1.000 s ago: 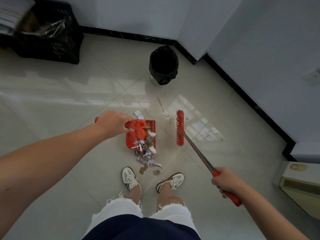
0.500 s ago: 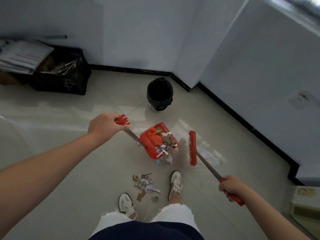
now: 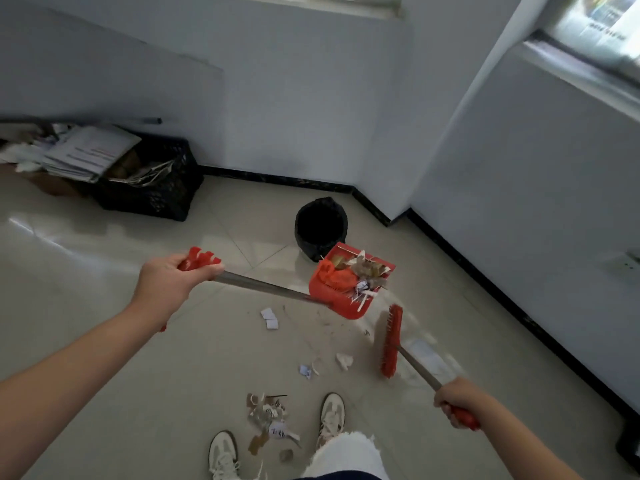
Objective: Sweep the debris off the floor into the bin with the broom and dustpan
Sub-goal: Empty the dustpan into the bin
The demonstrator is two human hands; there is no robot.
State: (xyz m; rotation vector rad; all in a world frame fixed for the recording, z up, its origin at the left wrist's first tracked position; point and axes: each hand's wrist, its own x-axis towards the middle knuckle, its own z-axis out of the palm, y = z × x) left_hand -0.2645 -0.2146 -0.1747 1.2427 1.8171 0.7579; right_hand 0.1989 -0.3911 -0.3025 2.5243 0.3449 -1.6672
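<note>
Left hand [image 3: 169, 284] clenched on the dustpan [image 3: 341, 289] handle's end, the light, loose, spill-prone scraps [image 3: 363, 275] riding far beyond that grip.

The dustpan [image 3: 341, 289] is bright red with a grey metal shaft, and the litter heaped in it is white, tan and brown. The broom [image 3: 391, 341] has a red head and red bristles, a grey metal shaft and a red grip. Just beyond the dustpan, the bin [image 3: 320, 228] is lined in black. The floor [image 3: 104, 306] is glossy beige tile with thin dark joints. Scraps [image 3: 270, 422] near the dustpan are white, brown and pale blue. The crate [image 3: 152, 188] is black, the walls pale blue-grey, the skirting black, the shoes [image 3: 223, 455] cream.
</note>
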